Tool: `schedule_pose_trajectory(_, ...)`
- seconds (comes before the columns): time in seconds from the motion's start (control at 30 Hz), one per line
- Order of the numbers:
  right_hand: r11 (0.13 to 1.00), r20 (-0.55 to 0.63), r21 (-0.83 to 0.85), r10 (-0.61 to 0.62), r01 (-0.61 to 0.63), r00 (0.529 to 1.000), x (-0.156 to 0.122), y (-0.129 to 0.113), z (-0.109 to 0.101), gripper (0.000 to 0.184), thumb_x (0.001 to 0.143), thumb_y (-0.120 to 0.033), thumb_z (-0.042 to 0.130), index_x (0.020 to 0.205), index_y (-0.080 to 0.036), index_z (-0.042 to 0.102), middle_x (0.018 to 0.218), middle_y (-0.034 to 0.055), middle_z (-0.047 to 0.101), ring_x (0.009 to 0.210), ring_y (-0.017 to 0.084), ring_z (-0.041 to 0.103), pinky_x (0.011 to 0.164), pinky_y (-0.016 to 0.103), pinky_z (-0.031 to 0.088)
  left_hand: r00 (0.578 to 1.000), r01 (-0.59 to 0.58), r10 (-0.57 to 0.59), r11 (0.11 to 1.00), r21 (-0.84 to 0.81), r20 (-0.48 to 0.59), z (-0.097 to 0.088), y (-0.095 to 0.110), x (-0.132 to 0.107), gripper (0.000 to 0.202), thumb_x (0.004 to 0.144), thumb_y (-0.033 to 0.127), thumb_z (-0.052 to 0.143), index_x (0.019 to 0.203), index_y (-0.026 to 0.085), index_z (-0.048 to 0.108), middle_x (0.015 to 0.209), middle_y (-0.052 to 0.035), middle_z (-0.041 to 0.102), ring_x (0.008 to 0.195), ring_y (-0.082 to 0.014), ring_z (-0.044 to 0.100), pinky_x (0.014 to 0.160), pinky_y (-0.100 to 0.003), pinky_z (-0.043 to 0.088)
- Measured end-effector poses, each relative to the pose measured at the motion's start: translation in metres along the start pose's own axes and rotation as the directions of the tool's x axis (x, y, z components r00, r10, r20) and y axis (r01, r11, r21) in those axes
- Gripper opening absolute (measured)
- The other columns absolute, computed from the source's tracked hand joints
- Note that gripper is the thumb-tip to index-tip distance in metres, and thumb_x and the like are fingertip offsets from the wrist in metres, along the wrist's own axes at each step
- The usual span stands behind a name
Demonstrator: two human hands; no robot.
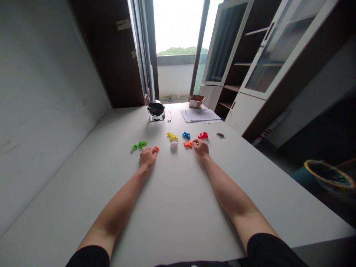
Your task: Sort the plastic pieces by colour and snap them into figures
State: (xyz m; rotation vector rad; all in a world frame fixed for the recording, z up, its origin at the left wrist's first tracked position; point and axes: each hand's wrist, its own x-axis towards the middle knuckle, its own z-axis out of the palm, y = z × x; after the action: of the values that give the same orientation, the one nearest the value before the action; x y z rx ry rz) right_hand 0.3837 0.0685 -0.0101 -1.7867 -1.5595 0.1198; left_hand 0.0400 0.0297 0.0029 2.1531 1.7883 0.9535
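Across the middle of a white table (178,222), two bare forearms reach up from the bottom of the frame, with black sleeves at the elbows. The left hand (148,157) lies palm down, fingers loosely curled, their tips at a small orange plastic piece (157,148); whether it has hold of the piece cannot be told. The right hand (201,147) also lies palm down, its fingers bent inward and meeting a larger orange plastic piece (188,144) at their tips, with no clear pinch visible. Neither hand is spread wide open. More moulded plastic pieces sit in loose clusters nearby: a green cluster (140,145) just beyond the left hand, a yellow cluster (172,136) and a blue cluster (186,135) farther up between the hands, a red cluster (203,135) just beyond the right hand, and a pale translucent piece (174,145) between the hands. Toward the far end stand a round chrome-rimmed device (156,110), a stack of papers (200,115) and an open cardboard box (196,101). Glass-fronted cabinets (264,48) line the upper right.
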Motion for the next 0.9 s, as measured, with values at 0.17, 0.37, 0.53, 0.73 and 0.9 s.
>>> schedule_pose_trajectory(0.17,0.999,-0.044,0.022,-0.025,0.026,0.999,-0.001,-0.004,-0.002,0.025,0.087,-0.026,0.047,0.096,-0.019,0.068,0.098,0.0076,0.069,0.084,0.022,0.061,0.081,0.031,0.046,1.000,0.013,-0.013,1.000,0.003,0.006,-0.003,0.005,0.000,0.011,0.087,0.025,0.058,0.088,0.021,0.068,0.097,-0.0085,0.068,0.101,-0.0257,0.055,0.092,-0.039,0.038)
schedule_pose_trajectory(0.37,0.982,-0.144,0.128,-0.119,0.138,0.982,-0.009,-0.023,-0.010,0.026,0.088,-0.025,0.044,0.097,-0.017,0.067,0.092,0.0074,0.068,0.077,0.020,0.060,0.078,0.032,0.047,1.000,0.010,-0.010,1.000,0.009,0.010,-0.003,0.007,-0.001,0.016,0.085,0.032,0.063,0.096,0.021,0.065,0.098,-0.0086,0.067,0.097,-0.0250,0.054,0.087,-0.036,0.039)
schedule_pose_trajectory(0.53,0.894,-0.170,0.270,-0.320,0.357,0.932,-0.028,-0.055,-0.010,0.021,0.094,-0.026,0.045,0.098,-0.018,0.064,0.089,0.0054,0.067,0.072,0.017,0.060,0.072,0.028,0.047,1.000,0.011,-0.012,0.997,0.079,0.011,-0.002,0.004,-0.001,0.016,0.086,0.033,0.061,0.095,0.021,0.069,0.100,-0.0100,0.067,0.098,-0.0267,0.053,0.087,-0.037,0.039)
schedule_pose_trajectory(0.73,0.745,0.067,0.297,-0.641,0.598,0.765,-0.062,-0.099,0.005,0.018,0.095,-0.023,0.049,0.104,-0.020,0.065,0.093,0.0058,0.067,0.077,0.016,0.061,0.076,0.027,0.046,0.996,-0.088,0.087,0.994,-0.072,-0.017,-0.004,0.012,-0.002,0.015,0.086,0.028,0.061,0.097,0.021,0.070,0.099,-0.0066,0.070,0.096,-0.0252,0.057,0.091,-0.038,0.041)
schedule_pose_trajectory(0.9,0.746,0.123,0.308,-0.647,0.590,0.753,-0.065,-0.103,0.010,0.035,0.092,-0.024,0.059,0.128,-0.023,0.056,0.104,0.0069,0.065,0.083,0.018,0.061,0.078,0.029,0.048,0.987,-0.163,0.161,0.956,-0.245,-0.027,-0.001,0.024,-0.006,0.021,0.090,0.029,0.058,0.105,0.022,0.071,0.101,-0.0055,0.072,0.094,-0.0225,0.060,0.087,-0.036,0.045)
